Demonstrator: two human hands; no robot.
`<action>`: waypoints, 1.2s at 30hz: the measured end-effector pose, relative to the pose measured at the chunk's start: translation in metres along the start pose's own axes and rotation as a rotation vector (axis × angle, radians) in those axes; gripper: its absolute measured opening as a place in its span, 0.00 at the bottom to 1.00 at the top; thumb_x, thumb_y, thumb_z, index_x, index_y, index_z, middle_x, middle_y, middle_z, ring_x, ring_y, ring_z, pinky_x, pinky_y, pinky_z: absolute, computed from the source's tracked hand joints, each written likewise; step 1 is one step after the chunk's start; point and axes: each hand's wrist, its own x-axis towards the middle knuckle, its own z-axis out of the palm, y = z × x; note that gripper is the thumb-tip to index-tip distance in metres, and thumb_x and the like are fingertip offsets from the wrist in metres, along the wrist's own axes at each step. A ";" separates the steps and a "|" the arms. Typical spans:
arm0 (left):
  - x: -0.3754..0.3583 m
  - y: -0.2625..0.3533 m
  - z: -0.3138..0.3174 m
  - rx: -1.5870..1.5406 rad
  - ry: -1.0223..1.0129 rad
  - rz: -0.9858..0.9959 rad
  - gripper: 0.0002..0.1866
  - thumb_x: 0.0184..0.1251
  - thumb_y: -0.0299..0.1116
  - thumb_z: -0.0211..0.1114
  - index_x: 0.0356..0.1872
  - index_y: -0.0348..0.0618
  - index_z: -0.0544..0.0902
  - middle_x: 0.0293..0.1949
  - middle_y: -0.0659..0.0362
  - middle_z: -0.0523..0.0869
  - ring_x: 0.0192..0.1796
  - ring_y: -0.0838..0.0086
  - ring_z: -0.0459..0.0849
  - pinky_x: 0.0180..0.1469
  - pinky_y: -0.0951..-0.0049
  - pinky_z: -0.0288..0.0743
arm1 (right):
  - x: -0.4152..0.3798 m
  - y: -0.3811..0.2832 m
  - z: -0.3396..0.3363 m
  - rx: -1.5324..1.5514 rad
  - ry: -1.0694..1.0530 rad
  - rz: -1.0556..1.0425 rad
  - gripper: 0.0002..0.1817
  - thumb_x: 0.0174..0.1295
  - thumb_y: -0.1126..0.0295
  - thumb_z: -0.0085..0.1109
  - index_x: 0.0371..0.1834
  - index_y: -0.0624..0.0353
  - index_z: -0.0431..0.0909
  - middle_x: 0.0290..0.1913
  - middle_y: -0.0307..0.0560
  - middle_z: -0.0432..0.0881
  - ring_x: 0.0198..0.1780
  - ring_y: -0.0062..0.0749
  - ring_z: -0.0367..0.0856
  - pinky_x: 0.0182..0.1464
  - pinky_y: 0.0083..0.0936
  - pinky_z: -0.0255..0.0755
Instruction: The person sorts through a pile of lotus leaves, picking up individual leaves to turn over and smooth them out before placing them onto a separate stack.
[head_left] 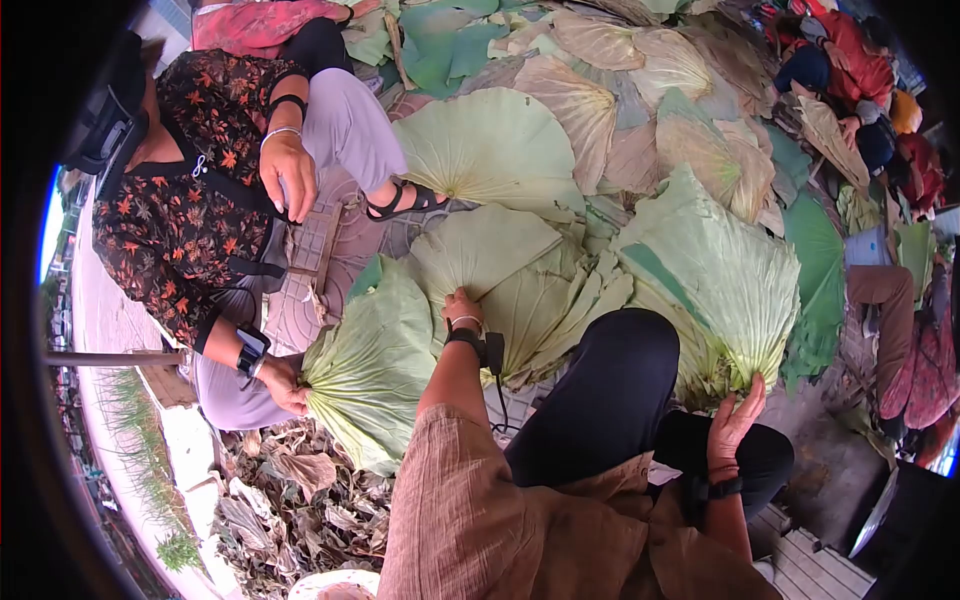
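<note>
My left hand [462, 309] rests at the stem point of a broad pale green leaf [490, 250], its fingers partly hidden. Under and beside that leaf lie more folded green leaves [560, 300]. At the right, my right hand [737, 428] holds the gathered base of a big folded green leaf [735, 270], which fans out upward from my fingers. A co-worker's hand [285, 385] at the left grips the base of another folded leaf [375, 360]. The co-worker's other hand [290, 175] hangs in the air above the paving.
Dried brown leaves [300, 500] are heaped at the lower left. A large pile of flat leaves [640, 110] spreads beyond my knees. A round leaf [490, 150] lies by the co-worker's sandal [405, 200]. Other people [850, 60] sit at the upper right.
</note>
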 end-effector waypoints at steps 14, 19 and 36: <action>0.005 0.009 -0.035 0.005 0.447 0.555 0.07 0.56 0.31 0.57 0.35 0.43 0.77 0.40 0.53 0.80 0.43 0.56 0.79 0.45 0.57 0.73 | 0.002 -0.004 0.002 -0.003 0.020 0.006 0.28 0.58 0.75 0.47 0.64 0.67 0.58 0.61 0.63 0.63 0.63 0.58 0.61 0.66 0.45 0.52; -0.070 0.038 -0.088 -0.142 0.448 1.101 0.08 0.51 0.25 0.58 0.35 0.39 0.77 0.42 0.50 0.80 0.44 0.53 0.79 0.47 0.59 0.74 | 0.001 -0.007 0.001 0.010 0.045 0.011 0.29 0.56 0.77 0.47 0.64 0.65 0.58 0.61 0.62 0.63 0.63 0.56 0.60 0.66 0.44 0.53; -0.129 0.012 0.033 0.698 -0.088 1.138 0.28 0.64 0.41 0.51 0.67 0.72 0.61 0.73 0.61 0.51 0.73 0.51 0.47 0.63 0.30 0.40 | 0.002 -0.013 -0.008 0.048 0.020 0.027 0.29 0.55 0.79 0.48 0.63 0.64 0.59 0.61 0.61 0.63 0.64 0.56 0.60 0.66 0.42 0.54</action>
